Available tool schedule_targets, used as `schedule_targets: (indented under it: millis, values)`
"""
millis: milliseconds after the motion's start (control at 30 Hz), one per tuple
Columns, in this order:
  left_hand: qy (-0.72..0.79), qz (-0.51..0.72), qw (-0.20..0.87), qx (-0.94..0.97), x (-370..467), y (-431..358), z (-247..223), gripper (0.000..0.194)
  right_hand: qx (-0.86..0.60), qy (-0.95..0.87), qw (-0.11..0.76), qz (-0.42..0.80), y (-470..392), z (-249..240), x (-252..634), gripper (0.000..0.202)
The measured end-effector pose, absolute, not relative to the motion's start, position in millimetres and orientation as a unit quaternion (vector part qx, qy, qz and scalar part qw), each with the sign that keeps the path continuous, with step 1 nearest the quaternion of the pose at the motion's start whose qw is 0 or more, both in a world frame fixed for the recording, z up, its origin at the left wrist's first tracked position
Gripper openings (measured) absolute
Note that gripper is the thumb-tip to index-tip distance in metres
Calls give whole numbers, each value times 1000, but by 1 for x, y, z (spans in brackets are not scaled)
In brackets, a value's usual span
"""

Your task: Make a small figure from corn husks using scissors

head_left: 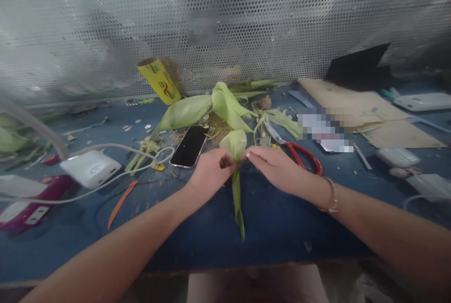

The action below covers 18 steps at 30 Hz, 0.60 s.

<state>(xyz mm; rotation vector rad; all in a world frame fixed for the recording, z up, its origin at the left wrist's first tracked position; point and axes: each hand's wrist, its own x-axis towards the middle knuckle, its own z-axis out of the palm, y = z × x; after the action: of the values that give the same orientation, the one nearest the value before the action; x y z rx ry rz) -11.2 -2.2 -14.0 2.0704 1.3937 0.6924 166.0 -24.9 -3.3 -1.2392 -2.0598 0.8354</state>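
Between my hands stands a pale green corn husk [235, 143], gathered at its middle, with a long narrow tail hanging toward the table's front edge. My left hand [211, 171] is closed in a pinch at the gathered part. My right hand [273, 167] has its fingers pressed together, and the tips meet the husk from the other side; the exact hold is partly hidden. Just beyond lie larger green husk leaves [225, 105]. A black-screened phone [189, 147] is left of my left hand. Scissors with red handles [315, 164] lie behind my right wrist.
A yellow tube [160, 80] leans by the perforated metal screen [253, 21]. At left are a white charger [90, 170] with cables, an orange strip [121, 205] and a magenta box [45, 204]. Brown cardboard [334, 98] and white adapters [398, 157] lie at right.
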Motion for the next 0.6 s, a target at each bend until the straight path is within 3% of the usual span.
schedule_targets:
  millis: [200,433,600]
  values:
    - [493,281,265,779,-11,-3,-13,8,-440,-791,372,208,-21,-7,168,18]
    - [458,264,232,816,-12,-2,-17,8,-459,-718,363,376,-19,-10,165,11]
    - [452,269,252,812,-12,0,-15,11,-410,-701,390,434,-18,-13,169,32]
